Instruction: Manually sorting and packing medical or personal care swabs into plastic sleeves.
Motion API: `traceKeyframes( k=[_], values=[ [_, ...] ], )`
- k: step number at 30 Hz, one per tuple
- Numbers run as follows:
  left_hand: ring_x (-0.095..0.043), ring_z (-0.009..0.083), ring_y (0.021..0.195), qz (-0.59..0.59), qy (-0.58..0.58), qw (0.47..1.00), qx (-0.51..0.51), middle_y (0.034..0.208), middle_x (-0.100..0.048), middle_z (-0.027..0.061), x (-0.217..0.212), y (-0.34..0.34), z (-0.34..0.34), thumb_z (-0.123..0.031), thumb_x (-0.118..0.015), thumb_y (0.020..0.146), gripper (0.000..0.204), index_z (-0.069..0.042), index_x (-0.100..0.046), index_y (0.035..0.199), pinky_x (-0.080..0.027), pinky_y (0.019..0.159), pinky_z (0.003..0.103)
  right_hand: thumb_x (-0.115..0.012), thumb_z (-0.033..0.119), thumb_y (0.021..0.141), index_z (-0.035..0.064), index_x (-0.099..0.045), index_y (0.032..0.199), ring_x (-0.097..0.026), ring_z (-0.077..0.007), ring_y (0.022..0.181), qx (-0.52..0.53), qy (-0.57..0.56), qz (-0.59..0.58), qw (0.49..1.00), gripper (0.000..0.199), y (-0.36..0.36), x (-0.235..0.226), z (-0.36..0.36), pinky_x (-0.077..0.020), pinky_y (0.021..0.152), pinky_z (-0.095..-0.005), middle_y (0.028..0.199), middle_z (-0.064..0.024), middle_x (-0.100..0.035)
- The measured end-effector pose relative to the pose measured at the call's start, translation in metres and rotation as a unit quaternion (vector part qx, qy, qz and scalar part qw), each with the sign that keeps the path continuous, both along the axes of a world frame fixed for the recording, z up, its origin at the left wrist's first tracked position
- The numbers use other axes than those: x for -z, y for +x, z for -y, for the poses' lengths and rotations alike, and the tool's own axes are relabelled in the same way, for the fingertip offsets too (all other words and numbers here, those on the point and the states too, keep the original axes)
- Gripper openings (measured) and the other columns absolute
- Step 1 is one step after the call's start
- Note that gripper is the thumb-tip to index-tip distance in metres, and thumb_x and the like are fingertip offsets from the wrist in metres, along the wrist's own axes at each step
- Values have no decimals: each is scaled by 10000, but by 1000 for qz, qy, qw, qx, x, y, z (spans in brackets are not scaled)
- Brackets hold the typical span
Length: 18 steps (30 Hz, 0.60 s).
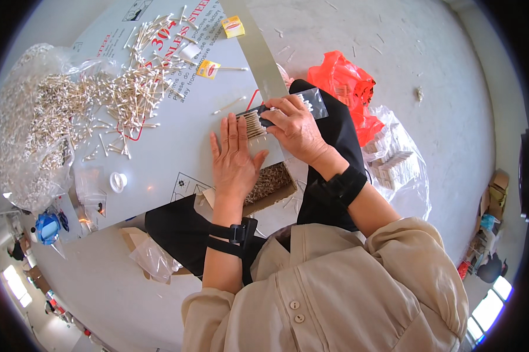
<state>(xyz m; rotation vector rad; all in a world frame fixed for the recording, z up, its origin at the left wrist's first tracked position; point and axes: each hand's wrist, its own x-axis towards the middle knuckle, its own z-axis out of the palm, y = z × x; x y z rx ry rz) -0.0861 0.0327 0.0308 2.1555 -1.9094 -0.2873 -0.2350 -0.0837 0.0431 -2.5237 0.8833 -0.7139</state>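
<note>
My left hand [236,161] lies flat near the table's edge, fingers stretched out, its fingertips at a row of cotton swabs [253,125]. Just right of it, my right hand [299,134] is closed on a small clear plastic bag [318,104], its fingers bent down over the bag. White swab tips show at the bag, by my right fingers. How far the row reaches into the bag is hidden under that hand. One loose swab [229,105] lies on the table just beyond my left fingertips.
A big heap of swabs [129,97] spreads over the table [159,170] beside a large clear bag [27,123]. Small yellow packets [233,26] lie farther off. A swab-filled carton [270,183] sits below the table edge. Red [343,82] and clear bags [399,164] are at right.
</note>
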Motion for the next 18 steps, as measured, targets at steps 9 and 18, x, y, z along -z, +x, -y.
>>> traceKeyframes(
  k=[9,18],
  values=[
    [-168,301,1488,-12,15,1000,1,1587,-230,168,-2,0,1,-420,-660,856,858,-14,-275,1505,-119,1194,514,-732,82,683,85,-691,881,-562,-276,947,-2,21,58,998,202,12,9,-3,-479,863,-392,936,-49,-614],
    [-157,300,1491,-12,24,1000,-2,1597,-204,161,-5,-1,3,-417,-639,876,849,-35,-239,1520,-110,1198,510,-744,82,692,72,-680,805,-569,-275,944,30,59,66,996,130,6,10,-9,-495,836,-384,887,-49,-600]
  ],
)
